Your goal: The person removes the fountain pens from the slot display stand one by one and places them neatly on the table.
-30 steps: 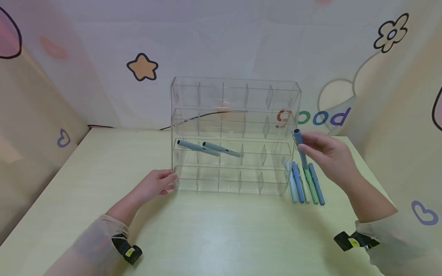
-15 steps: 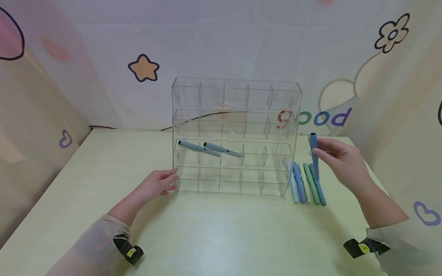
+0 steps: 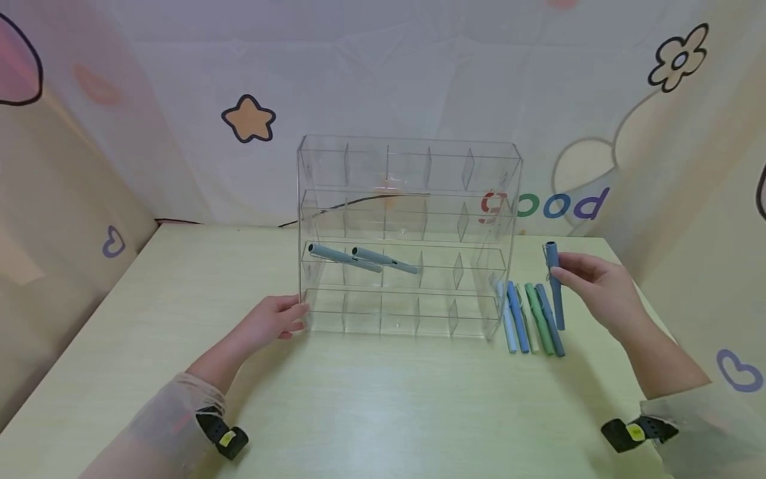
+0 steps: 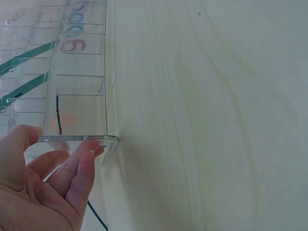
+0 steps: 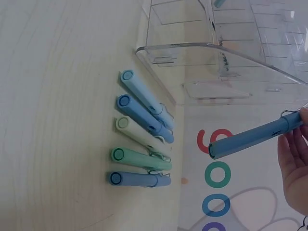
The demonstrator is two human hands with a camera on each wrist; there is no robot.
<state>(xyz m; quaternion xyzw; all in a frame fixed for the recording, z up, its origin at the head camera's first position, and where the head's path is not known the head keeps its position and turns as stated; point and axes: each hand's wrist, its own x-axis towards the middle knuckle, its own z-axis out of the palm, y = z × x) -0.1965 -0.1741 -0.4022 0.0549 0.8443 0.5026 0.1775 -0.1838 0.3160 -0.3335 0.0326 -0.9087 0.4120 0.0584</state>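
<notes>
My right hand (image 3: 606, 297) pinches a blue capped pen (image 3: 555, 286) near its clip, thumb against fingers. The pen is nearly upright in the head view, just right of a row of several pens lying on the table. In that row are a light blue pen (image 5: 147, 97), a blue pen (image 5: 144, 118), a pale green pen (image 5: 143, 136), a green pen (image 5: 139, 158) and a darker blue pen (image 5: 137, 179). My left hand (image 3: 272, 317) holds the lower left corner of a clear tiered rack (image 4: 79, 138), thumb and fingertips at its side panel.
Two grey-blue pens, one left (image 3: 335, 255) and one right (image 3: 389, 260), lean in the rack's second tier from the bottom. Thin clear dividers split each tier. A printed cloth (image 3: 383, 86) hangs behind and beside the pale wooden table (image 3: 383, 406).
My right hand has moved right and down from the rack's right side, carrying the blue pen to the right of the row. The left hand and rack stay put.
</notes>
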